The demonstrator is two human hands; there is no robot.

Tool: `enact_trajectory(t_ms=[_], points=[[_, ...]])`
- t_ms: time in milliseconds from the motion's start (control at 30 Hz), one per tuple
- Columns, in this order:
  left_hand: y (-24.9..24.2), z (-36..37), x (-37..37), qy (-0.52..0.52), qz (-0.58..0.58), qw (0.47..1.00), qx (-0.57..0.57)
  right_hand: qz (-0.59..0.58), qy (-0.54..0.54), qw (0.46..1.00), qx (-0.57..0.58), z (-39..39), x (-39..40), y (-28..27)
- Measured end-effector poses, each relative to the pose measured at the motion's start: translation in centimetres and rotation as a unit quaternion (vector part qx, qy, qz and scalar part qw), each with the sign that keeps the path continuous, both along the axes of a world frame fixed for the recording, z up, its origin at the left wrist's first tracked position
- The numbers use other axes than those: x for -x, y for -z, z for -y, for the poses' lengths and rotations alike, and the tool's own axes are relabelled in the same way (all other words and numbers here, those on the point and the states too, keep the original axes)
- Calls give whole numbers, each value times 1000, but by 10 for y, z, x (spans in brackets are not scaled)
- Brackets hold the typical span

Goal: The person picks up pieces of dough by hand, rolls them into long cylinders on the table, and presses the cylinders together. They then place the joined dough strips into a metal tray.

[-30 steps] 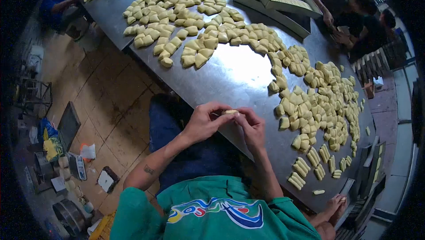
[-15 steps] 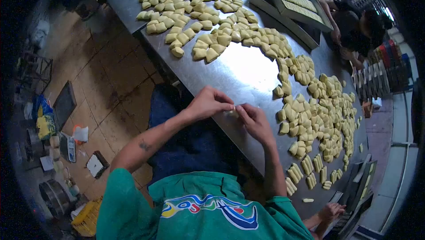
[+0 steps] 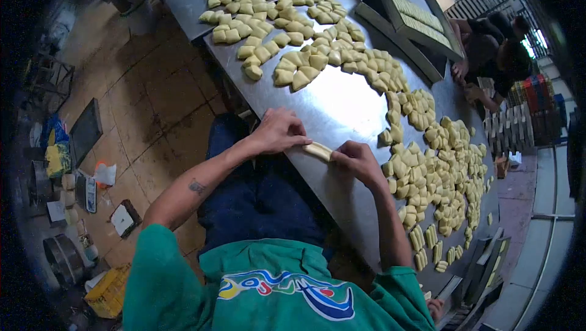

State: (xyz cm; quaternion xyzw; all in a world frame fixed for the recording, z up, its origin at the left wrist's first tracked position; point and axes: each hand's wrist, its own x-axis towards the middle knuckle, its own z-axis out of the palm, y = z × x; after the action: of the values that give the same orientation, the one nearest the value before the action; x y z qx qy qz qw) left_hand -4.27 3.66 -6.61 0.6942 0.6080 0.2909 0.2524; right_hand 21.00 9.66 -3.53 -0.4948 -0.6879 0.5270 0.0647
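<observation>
Between my two hands a pale yellow strip of dough point(image 3: 318, 151) is held by its ends, above the near edge of the metal table point(image 3: 342, 190). My left hand point(image 3: 282, 131) pinches one end and my right hand point(image 3: 356, 160) pinches the other. Many dough pieces point(image 3: 421, 172) lie in clusters on the table beyond and to the right of my hands. Several short ridged dough rolls point(image 3: 431, 237) lie near the right end of the table.
Two trays, the upper one point(image 3: 421, 22) holding rows of dough, rest at the back. A co-worker's arms point(image 3: 461, 56) are beyond them. Another person's hand point(image 3: 435, 308) is at the lower right. A yellow crate point(image 3: 108, 294) stands on the floor at left.
My hands have moved apart, and the strip of dough now shows stretched between them. The view has shifted a little. The other person's hand at the lower right has moved lower.
</observation>
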Motion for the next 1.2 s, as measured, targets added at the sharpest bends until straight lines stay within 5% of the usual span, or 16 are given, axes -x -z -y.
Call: enact_trajectory(t_ms=[133,200,300,333,433,600,833,967,1100,1200], points=[[-11,3,-13,-24,-20,1000,0,33,28,999,3,5,9,2],[-31,-1,-20,-34,-87,989,117,154,15,985,-83,6,16,4],[-17,-2,-27,-52,-120,989,63,243,-41,941,-232,17,23,9],[-11,0,-27,-56,-149,987,-9,246,-42,942,-224,19,18,6],[-13,-9,-3,45,-111,990,80,240,-62,963,-107,-1,3,-10],[-16,-6,-7,53,-120,989,61,214,-185,930,-236,0,-1,-7],[-8,-12,-30,-40,-170,983,51,310,-113,926,-184,1,24,-8],[-15,-16,-4,50,-105,989,96,249,-116,958,-81,-17,1,-6],[-11,-15,-12,5,-126,991,51,332,-99,926,-148,-14,29,-15],[5,-12,-1,27,-76,997,12,300,-79,946,-94,-22,14,-5]])
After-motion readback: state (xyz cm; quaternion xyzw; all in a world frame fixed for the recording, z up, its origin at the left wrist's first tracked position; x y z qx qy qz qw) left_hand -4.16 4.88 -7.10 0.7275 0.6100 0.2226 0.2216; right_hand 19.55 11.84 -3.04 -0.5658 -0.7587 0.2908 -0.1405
